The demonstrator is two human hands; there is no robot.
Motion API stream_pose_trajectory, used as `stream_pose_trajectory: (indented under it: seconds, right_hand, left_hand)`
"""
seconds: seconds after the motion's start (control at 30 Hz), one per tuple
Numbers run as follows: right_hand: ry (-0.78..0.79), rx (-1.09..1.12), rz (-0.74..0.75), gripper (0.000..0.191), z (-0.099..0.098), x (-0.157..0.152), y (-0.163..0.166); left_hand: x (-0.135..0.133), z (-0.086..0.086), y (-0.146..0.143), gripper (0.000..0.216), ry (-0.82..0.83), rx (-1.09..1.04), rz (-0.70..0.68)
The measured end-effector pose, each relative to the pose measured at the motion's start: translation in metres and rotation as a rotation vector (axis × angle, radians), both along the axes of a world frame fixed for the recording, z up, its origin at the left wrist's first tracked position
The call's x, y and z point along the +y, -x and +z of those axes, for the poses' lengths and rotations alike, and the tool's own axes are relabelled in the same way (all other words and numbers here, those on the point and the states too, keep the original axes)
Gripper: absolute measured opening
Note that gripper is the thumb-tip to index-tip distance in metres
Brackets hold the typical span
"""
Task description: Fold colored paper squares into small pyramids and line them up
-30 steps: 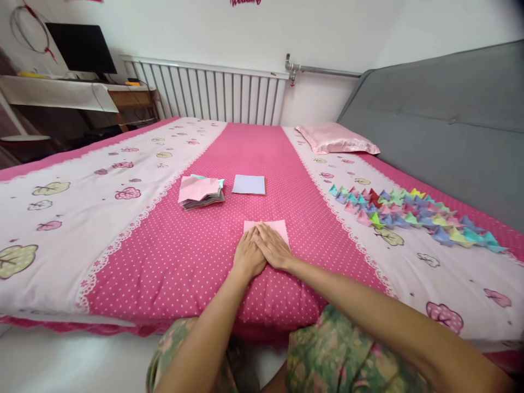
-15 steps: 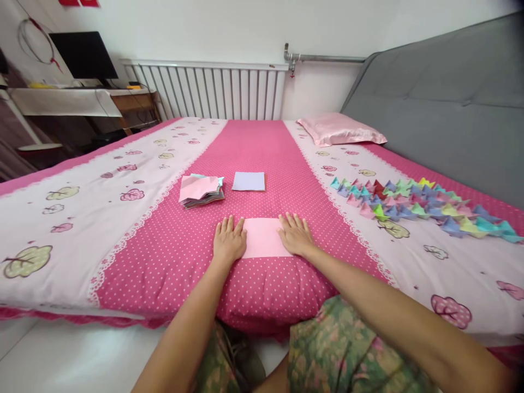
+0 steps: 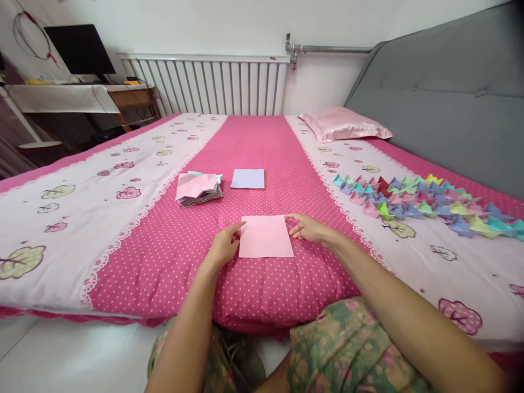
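Observation:
A square sheet of pink paper [image 3: 266, 238] lies flat on the bed close to its front edge. At the sheet's left side is my left hand [image 3: 224, 244], its index fingertip at the far left corner and the other fingers loosely bent. My right hand [image 3: 309, 227] is on the opposite side, with the index finger stretched to the far right corner and the remaining fingers apart beside the edge. Neither hand is closed around the paper. Beyond it sit a lavender paper stack [image 3: 248, 178] and a looser pile of crumpled-edged coloured papers [image 3: 199, 187].
Several rows of small folded paper shapes [image 3: 409, 197] stand on the bed at right. Behind them are a pink pillow [image 3: 344, 124] and a grey headboard [image 3: 446, 93]. A radiator [image 3: 204, 84] runs along the wall; a desk with a monitor [image 3: 79, 50] stands far left.
Both hands have lifted from lying flat on the pink paper and moved to its two sides, fingers now bent. More of the sheet shows. The camera view has shifted slightly.

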State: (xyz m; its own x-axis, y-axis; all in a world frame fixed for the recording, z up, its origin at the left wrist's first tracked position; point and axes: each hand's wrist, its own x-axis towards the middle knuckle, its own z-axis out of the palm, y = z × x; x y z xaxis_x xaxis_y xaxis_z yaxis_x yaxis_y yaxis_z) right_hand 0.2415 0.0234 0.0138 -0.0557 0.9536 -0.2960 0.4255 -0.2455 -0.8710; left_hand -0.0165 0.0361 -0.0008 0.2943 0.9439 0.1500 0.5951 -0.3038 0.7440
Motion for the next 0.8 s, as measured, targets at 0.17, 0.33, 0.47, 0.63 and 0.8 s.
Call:
stream_pose_trajectory:
  seconds: [0.17,0.33,0.47,0.63,0.8]
  right_hand:
    - [0.153,0.342,0.035,0.067,0.003,-0.001,0.0]
    - [0.146,0.437,0.04,0.053,0.004,-0.001,0.005]
    - [0.094,0.428,0.001,0.041,0.001,0.0,0.009]
    - [-0.052,0.474,-0.024,0.025,0.004,0.001,0.014]
    - [-0.317,0.453,-0.042,0.025,0.015,-0.002,0.023]
  left_hand:
    - [-0.004,0.0,-0.001,0.058,0.164,-0.313,-0.022]
    - [-0.009,0.002,-0.007,0.047,0.234,-0.422,0.007]
    - [-0.01,0.002,-0.012,0.04,0.307,-0.564,-0.001]
    - [-0.014,0.007,-0.018,0.045,0.346,-0.697,0.026]
    - [-0.02,0.016,-0.023,0.042,0.293,-0.848,0.161]
